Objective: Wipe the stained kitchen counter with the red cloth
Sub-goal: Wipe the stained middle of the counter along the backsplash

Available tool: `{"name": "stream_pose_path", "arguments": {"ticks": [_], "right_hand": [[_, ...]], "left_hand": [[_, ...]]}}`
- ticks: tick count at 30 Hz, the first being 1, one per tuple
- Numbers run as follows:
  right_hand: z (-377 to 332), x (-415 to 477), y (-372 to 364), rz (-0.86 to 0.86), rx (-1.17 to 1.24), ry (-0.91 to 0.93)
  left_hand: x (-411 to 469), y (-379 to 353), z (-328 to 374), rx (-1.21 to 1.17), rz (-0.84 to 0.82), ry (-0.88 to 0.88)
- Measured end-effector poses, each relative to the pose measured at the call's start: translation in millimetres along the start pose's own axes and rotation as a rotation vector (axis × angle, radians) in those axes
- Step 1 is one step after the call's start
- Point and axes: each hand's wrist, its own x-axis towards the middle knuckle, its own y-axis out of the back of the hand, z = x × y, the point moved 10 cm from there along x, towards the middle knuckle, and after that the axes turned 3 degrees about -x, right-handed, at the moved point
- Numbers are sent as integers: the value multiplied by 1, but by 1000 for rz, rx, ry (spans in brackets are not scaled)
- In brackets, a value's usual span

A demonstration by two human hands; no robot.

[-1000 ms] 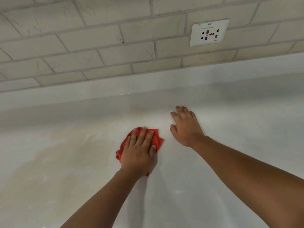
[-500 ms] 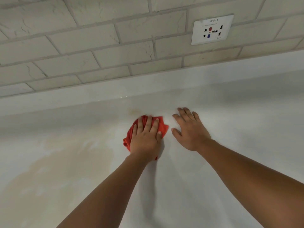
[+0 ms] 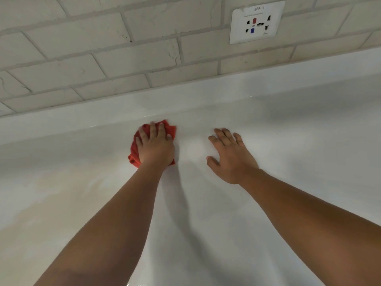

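Most of the red cloth [image 3: 170, 131] lay hidden under the left hand [image 3: 155, 149]. Left of the cloth, the tan stain [image 3: 41, 193] ran off-frame. Up-right of the cloth, fine print on the wall socket [image 3: 256, 22] was unreadably small.

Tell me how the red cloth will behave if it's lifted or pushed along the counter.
The red cloth lies bunched in soft folds under the left hand, so it would probably hang limp when lifted. It looks thin, so it is likely light. Pushed on the smooth, glossy counter, it should slide easily but may crumple unless pressed flat.
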Motion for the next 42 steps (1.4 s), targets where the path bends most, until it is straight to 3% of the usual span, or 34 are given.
{"name": "stream_pose_path", "arguments": {"ticks": [4, 8, 14, 19, 25, 29, 32, 36, 39, 42], "right_hand": [[0, -1, -1, -8, -2, -6], [0, 0, -1, -9, -7, 0], [0, 0, -1, -14, -8, 3], [1, 0, -2, -22, -1, -20], [0, 0, -2, -33, -20, -23], [1, 1, -3, -43, -24, -19], [1, 1, -4, -59, -34, -15], [2, 1, -6, -65, -24, -21], [2, 1, -6, -70, -24, -25], [1, 0, -4, -62, -17, -20]], "left_hand": [[-48, -13, 45, 35, -6, -279], [-91, -13, 25, 40, -47, -443], [-19, 9, -32, 40, 18, -172], [18, 0, 4, 23, -22, -44], [-29, -18, 70, 84, -61, -351], [-91, -19, 57, 68, -77, -535], [-93, -8, 12, 34, -40, -481], [-37, 3, -28, 23, -1, -241], [-1, 3, -14, 28, 1, -116], [7, -4, 20, 33, -14, -114]]}}
